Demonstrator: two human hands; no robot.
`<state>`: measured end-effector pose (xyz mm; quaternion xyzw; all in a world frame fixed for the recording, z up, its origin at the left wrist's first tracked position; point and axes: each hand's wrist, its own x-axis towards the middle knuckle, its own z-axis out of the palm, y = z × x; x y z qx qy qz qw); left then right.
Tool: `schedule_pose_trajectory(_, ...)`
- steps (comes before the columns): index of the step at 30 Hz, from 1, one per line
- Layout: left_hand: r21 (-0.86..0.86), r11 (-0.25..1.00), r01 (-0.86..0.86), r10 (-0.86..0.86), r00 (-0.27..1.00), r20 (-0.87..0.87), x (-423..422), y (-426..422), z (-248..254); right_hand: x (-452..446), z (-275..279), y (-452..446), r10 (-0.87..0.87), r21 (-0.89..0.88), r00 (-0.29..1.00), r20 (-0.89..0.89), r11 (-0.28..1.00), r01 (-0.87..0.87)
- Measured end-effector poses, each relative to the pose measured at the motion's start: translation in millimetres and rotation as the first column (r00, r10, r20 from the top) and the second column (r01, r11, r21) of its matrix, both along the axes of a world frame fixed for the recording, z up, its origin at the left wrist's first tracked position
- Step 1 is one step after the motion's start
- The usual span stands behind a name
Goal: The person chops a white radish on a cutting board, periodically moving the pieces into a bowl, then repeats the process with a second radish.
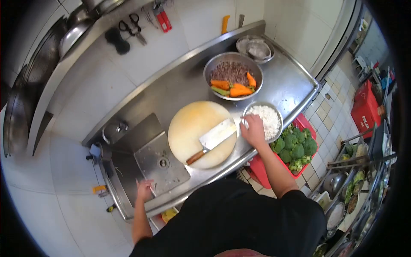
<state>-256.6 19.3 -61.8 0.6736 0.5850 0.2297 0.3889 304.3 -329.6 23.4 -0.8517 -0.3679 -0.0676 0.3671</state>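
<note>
My right hand (254,129) is at the near left rim of a metal bowl (280,128) filled with chopped white pieces (269,120), its fingers curled at the rim. Over the front edge of the sink (143,150), my left hand (144,189) has its fingers bent. A thin pale thing shows beside them, too small to name. Between the hands lies a round cutting board (184,124), and on it rests a cleaver (216,136) with a wooden handle, with bits of white on its blade.
Behind the board stands a large metal bowl (206,70) with carrots (239,91) and reddish-brown grains or beans. Small strainers (258,48) sit at the back corner. Broccoli (295,145) fills a red basket (316,132) below the counter's right edge. Scissors (133,29) hang on the wall.
</note>
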Motion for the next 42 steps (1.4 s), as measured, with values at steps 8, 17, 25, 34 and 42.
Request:
schedule_pose_trajectory(8,0.243,0.951,0.19,-0.172,0.981,-0.092,75.7,-89.1,-38.1,1.2,-73.6,-4.1,-0.073,-0.348,0.989,0.13,0.93,0.114)
schedule_pose_trajectory(17,0.684,0.698,0.214,-0.316,0.949,0.026,146.7,-10.6,203.0,39.1,-63.5,-15.4,-0.2,-0.409,0.97,0.14,0.88,0.24)
schedule_pose_trajectory(25,0.919,-0.381,-0.099,0.155,0.973,0.169,69.5,103.4,559.1,43.5,13.4,-21.2,-0.098,-0.177,0.993,0.061,0.978,0.108)
schedule_pose_trajectory(34,0.977,0.161,0.143,0.546,0.812,-0.208,53.4,130.3,623.6,-8.5,12.3,-25.2,0.029,-0.077,0.998,-0.053,0.997,-0.033)
schedule_pose_trajectory(42,0.821,0.564,0.094,0.445,0.802,-0.397,43.2,144.2,650.1,-42.3,11.3,-30.9,-0.023,-0.078,0.993,-0.117,0.997,0.014)
